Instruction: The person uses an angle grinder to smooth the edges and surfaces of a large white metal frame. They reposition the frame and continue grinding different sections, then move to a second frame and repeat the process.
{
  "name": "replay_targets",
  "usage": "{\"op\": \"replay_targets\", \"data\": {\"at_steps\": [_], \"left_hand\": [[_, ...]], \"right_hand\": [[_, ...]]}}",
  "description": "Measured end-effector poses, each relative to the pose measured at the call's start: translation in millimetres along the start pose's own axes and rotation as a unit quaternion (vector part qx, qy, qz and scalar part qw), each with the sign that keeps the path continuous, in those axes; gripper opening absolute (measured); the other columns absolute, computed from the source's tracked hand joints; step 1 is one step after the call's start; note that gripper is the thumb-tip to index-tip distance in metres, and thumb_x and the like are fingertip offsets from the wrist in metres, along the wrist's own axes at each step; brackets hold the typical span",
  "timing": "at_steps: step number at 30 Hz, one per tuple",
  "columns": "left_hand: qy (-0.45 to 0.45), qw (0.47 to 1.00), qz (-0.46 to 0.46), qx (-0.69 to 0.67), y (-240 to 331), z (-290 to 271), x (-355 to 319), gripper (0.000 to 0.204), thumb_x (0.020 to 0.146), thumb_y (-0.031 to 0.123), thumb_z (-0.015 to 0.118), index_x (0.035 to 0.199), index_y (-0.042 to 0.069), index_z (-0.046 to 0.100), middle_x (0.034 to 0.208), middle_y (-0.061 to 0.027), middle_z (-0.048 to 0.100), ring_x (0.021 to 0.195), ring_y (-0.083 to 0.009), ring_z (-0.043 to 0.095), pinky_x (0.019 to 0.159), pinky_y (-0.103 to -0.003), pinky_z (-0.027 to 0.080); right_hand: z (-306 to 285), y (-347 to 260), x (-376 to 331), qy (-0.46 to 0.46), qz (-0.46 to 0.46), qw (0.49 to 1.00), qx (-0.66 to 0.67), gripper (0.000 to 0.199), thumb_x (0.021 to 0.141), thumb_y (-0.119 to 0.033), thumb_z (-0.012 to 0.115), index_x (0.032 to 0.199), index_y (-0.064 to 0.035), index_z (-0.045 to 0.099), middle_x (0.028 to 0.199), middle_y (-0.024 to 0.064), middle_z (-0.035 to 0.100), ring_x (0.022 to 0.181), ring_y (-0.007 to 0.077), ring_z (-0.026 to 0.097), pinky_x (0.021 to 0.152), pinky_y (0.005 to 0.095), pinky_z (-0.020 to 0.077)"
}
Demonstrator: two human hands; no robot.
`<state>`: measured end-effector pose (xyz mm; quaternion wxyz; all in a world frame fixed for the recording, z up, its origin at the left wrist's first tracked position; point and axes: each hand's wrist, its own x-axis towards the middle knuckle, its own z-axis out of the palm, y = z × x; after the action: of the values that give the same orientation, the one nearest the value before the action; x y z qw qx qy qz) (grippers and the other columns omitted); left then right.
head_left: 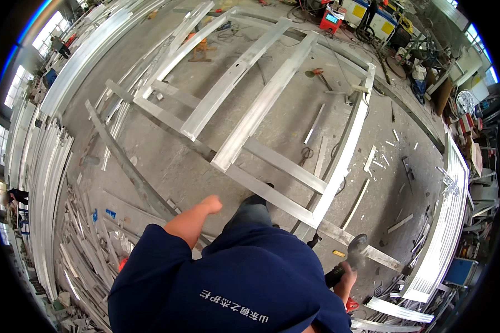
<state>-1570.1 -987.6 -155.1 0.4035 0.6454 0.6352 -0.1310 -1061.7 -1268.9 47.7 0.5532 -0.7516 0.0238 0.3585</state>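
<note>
My right hand [346, 275] is wrapped round the dark body of an angle grinder [334, 276], low at my right side. The grinder's round disc [358, 244] points away from me, over a flat metal support bar [384, 258]. My left hand [211, 204] hangs beside my left leg, fingers curled in and nothing seen in it. Ahead of me lies a large silver metal frame [272, 195], raised on bars above the floor. Two wide lengthwise beams [264, 102] run through its middle. The frame's near right corner [315, 219] is the part nearest the grinder.
Long silver profiles [39, 183] are stacked at the left, with scrap strips [86, 261] near me. More profiles [441, 222] stand in a bundle at the right. Offcuts [370, 158] and a yellow object [338, 253] lie on the floor. A red machine [330, 21] stands far off.
</note>
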Motion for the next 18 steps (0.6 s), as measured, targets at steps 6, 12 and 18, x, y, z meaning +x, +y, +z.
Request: {"op": "replay_targets", "data": {"at_steps": [6,12,18], "left_hand": [[-0.056,0.997,-0.021,-0.038,23,-12,-10,0.037,0.079,0.028,0.062,0.095,-0.005,0.07,0.086,-0.0241,0.069,0.08,-0.0377,0.067,0.075,-0.045,0.053],[-0.057,0.991,-0.041,-0.113,51,-29,-22,0.034,0.083,0.028,0.066,0.098,-0.003,0.069,0.08,-0.0135,0.07,0.067,-0.0224,0.067,0.063,-0.036,0.052],[-0.048,0.989,0.084,-0.115,113,-47,-16,0.034,0.089,0.028,0.065,0.105,-0.002,0.067,0.086,-0.0118,0.069,0.07,-0.019,0.064,0.064,-0.034,0.051]], "right_hand": [[-28,38,24,0.029,0.034,0.999,-0.029,0.028,0.071,-0.007,0.068,0.097,-0.0028,0.061,0.08,0.0032,0.059,0.066,0.0165,0.057,0.062,0.0308,0.0475],[-11,26,12,0.03,-0.012,0.999,-0.009,0.024,0.072,-0.006,0.07,0.093,-0.001,0.061,0.075,0.0058,0.06,0.059,0.0201,0.06,0.058,0.0342,0.05],[4,30,12,0.022,0.025,0.999,-0.001,0.025,0.072,-0.007,0.072,0.093,-0.0006,0.061,0.073,0.0052,0.061,0.059,0.0178,0.06,0.056,0.0331,0.0487]]}}
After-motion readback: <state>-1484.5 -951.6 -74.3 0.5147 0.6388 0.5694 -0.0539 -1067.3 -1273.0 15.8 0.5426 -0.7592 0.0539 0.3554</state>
